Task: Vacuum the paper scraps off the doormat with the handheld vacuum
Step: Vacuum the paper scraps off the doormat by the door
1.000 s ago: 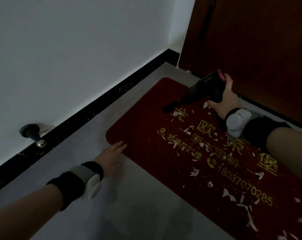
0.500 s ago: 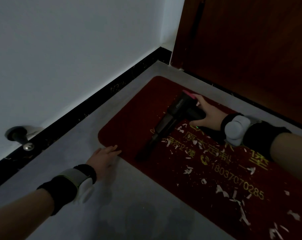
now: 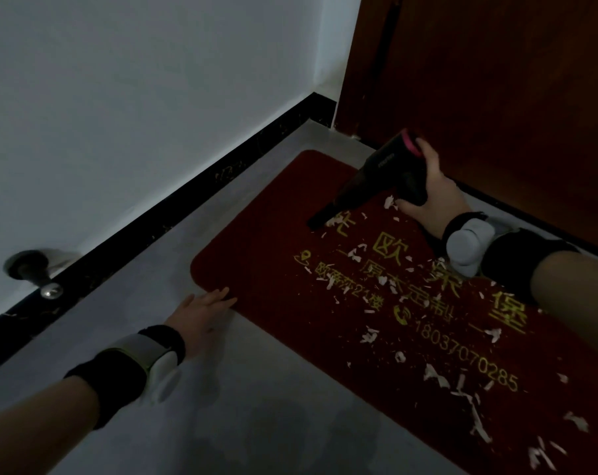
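Handheld vacuum held nozzle-down on a scrap-strewn red doormat.

A white wall (image 3: 136, 97) with a black skirting strip (image 3: 174, 231) runs along the left, and a dark wooden door (image 3: 496, 90) stands at the far end above a pale grey floor (image 3: 256, 406). The red doormat (image 3: 263, 255) with gold lettering lies before the door, white paper scraps (image 3: 434, 375) scattered mostly over its near and middle parts. The right hand (image 3: 434, 193) has its fingers wrapped round the black handheld vacuum (image 3: 383, 176), whose nozzle tip touches the mat at its far end among a few scraps. The left hand (image 3: 201, 317) lies flat on the floor, fingers straight, tips touching the mat's near corner. A doorstop (image 3: 33, 272) juts from the wall at left.
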Available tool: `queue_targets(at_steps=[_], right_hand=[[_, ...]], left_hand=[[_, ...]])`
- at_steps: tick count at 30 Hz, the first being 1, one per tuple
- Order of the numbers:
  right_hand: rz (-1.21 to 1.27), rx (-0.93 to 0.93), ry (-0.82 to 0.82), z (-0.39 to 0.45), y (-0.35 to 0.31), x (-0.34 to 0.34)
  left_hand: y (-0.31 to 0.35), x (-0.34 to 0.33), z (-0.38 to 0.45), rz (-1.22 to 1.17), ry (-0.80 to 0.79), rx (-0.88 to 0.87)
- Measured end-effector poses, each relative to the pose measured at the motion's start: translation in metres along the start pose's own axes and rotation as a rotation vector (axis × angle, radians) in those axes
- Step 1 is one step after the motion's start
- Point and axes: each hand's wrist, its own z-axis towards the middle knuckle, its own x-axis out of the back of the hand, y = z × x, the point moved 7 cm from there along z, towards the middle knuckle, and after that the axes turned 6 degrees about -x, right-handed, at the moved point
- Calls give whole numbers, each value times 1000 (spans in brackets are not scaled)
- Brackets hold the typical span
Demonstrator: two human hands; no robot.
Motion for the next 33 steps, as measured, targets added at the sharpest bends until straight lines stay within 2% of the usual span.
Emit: queue_targets(at_steps=[6,20,26,33], right_hand=[[8,113,-99,-13,-4,-3],[32,108,-362,-25,-4,-27],[23,50,-194,-11,-9,-17],[-220,-76,134,-3,-1,4]], left_hand=[[-2,-1,2,-17,4,1],[-7,-4,4,-18,-7,3],[-3,-2,1,-12,-35,8],[-2,0,-3,13,-62,-4]])
